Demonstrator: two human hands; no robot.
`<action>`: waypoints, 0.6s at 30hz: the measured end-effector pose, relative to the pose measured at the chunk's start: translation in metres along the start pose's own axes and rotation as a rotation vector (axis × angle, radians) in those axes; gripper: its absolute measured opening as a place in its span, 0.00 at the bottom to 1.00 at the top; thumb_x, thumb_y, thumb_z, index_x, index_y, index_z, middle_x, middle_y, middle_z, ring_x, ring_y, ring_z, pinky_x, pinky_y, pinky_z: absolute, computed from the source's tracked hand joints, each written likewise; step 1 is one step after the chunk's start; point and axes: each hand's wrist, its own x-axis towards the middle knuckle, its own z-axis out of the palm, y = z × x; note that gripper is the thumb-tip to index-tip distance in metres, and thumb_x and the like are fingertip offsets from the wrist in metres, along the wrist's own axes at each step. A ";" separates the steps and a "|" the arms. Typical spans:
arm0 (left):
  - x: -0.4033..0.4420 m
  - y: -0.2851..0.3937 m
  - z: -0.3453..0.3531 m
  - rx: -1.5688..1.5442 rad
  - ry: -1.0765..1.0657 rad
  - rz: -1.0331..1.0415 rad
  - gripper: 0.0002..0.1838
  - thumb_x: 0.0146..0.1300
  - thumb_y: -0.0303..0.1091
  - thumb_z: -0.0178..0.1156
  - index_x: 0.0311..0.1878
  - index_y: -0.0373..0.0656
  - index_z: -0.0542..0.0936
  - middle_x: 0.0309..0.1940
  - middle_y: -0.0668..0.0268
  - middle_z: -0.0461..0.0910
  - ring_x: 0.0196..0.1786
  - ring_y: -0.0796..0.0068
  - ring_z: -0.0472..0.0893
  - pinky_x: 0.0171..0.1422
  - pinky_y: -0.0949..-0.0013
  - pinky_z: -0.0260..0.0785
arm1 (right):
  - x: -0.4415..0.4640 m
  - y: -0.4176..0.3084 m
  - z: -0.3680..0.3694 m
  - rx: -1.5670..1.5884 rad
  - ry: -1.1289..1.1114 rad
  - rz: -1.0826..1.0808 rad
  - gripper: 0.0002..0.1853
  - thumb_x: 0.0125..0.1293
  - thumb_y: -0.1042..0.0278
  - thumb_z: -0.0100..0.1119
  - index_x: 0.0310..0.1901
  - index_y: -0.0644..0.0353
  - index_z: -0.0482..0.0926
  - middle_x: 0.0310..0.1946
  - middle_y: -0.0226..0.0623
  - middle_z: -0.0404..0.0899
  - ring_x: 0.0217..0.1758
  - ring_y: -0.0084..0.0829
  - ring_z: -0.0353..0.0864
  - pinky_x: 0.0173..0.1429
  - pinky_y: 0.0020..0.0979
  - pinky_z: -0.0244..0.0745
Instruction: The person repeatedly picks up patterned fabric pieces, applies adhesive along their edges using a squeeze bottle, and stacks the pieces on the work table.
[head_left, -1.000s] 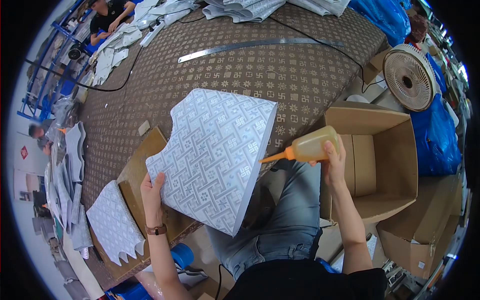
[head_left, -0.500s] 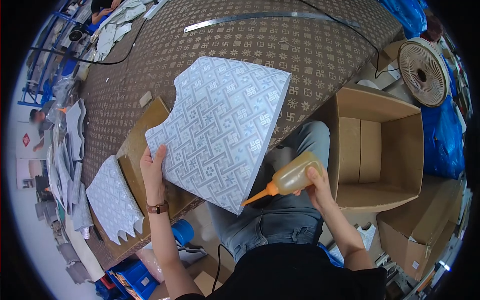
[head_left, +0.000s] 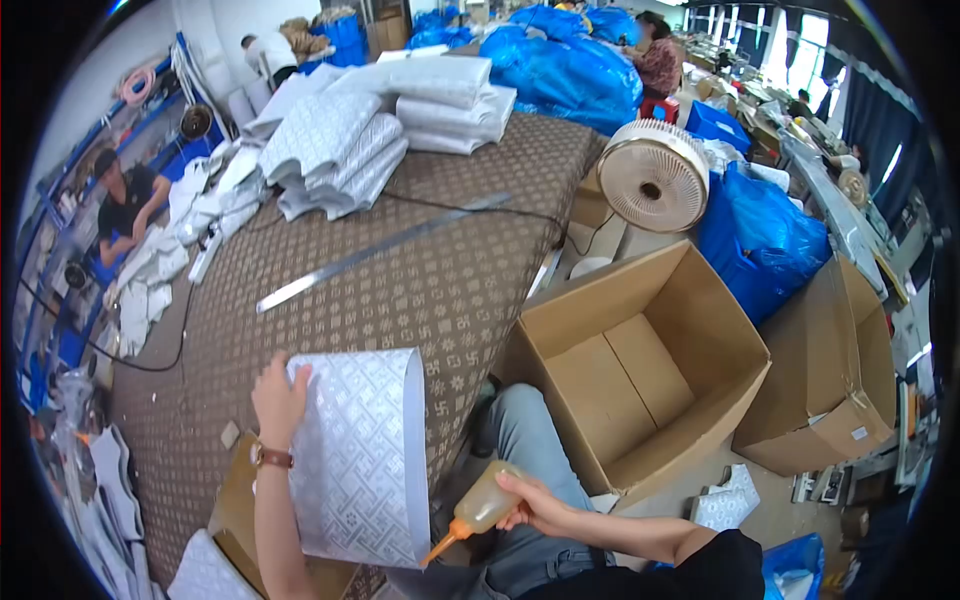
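A silver-white sheet (head_left: 355, 450) with a lattice and flower pattern stands curved in front of me at the table's near edge. My left hand (head_left: 280, 398) grips its upper left edge, thumb on the near face and the other fingers partly hidden. In my right hand (head_left: 535, 508) is a squeeze bottle (head_left: 487, 500) of yellowish liquid, tilted down to the left. Its orange nozzle (head_left: 445, 542) points at the sheet's lower right corner, close to or touching it; which, I cannot tell.
A metal ruler (head_left: 370, 255) lies on the brown patterned table (head_left: 400, 310). Folded patterned sheets (head_left: 330, 150) are stacked at the back. An open cardboard box (head_left: 520, 335) and a fan (head_left: 655, 175) stand to the right. A person (head_left: 125, 205) sits across at the left.
My view has swung up and to the right. The sheet, flatter before, now curves more, and my left hand has shifted to its upper edge. My right hand keeps the bottle by the lower corner.
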 end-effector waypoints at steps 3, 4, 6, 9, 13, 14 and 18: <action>0.024 0.000 0.026 -0.115 0.009 -0.069 0.19 0.59 0.45 0.63 0.48 0.43 0.78 0.43 0.55 0.81 0.47 0.55 0.79 0.52 0.58 0.69 | -0.003 0.005 -0.001 0.002 -0.007 -0.017 0.32 0.63 0.43 0.58 0.56 0.63 0.65 0.36 0.41 0.79 0.25 0.27 0.82 0.28 0.23 0.81; 0.031 -0.002 0.024 -0.115 0.017 -0.058 0.19 0.59 0.45 0.63 0.48 0.43 0.78 0.43 0.55 0.81 0.47 0.55 0.79 0.52 0.58 0.69 | -0.003 0.005 0.000 0.008 -0.002 -0.008 0.33 0.63 0.43 0.58 0.56 0.63 0.65 0.36 0.41 0.79 0.25 0.26 0.82 0.29 0.23 0.81; 0.042 -0.008 0.022 -0.364 0.065 -0.100 0.18 0.57 0.45 0.65 0.43 0.41 0.80 0.41 0.57 0.82 0.46 0.60 0.79 0.51 0.61 0.69 | -0.003 0.004 0.000 0.009 0.002 -0.012 0.33 0.63 0.43 0.58 0.56 0.64 0.65 0.35 0.41 0.79 0.25 0.26 0.82 0.29 0.23 0.81; 0.055 -0.001 -0.015 -0.686 0.217 -0.051 0.15 0.56 0.41 0.67 0.39 0.38 0.82 0.37 0.62 0.83 0.45 0.69 0.79 0.52 0.67 0.68 | 0.001 0.001 -0.003 0.007 0.010 0.007 0.32 0.63 0.43 0.59 0.55 0.64 0.65 0.35 0.42 0.79 0.25 0.27 0.82 0.29 0.23 0.81; 0.045 0.034 -0.141 -0.674 0.482 -0.042 0.11 0.62 0.35 0.62 0.39 0.36 0.82 0.37 0.66 0.83 0.44 0.78 0.77 0.53 0.74 0.65 | 0.016 -0.028 -0.008 0.028 0.067 -0.243 0.29 0.64 0.46 0.58 0.53 0.65 0.67 0.33 0.43 0.80 0.25 0.28 0.82 0.28 0.23 0.81; 0.037 0.045 -0.167 -0.720 0.524 -0.021 0.10 0.63 0.35 0.62 0.38 0.36 0.82 0.36 0.67 0.83 0.42 0.80 0.77 0.51 0.75 0.65 | 0.020 -0.037 -0.009 0.051 0.108 -0.308 0.27 0.65 0.47 0.58 0.52 0.65 0.68 0.32 0.43 0.80 0.25 0.29 0.82 0.27 0.23 0.80; 0.003 0.038 -0.182 -0.807 0.400 -0.054 0.12 0.65 0.39 0.60 0.33 0.38 0.80 0.31 0.73 0.78 0.36 0.85 0.70 0.42 0.79 0.61 | 0.030 -0.069 0.000 0.046 0.228 -0.625 0.23 0.67 0.52 0.55 0.50 0.64 0.68 0.32 0.44 0.79 0.25 0.30 0.81 0.25 0.27 0.77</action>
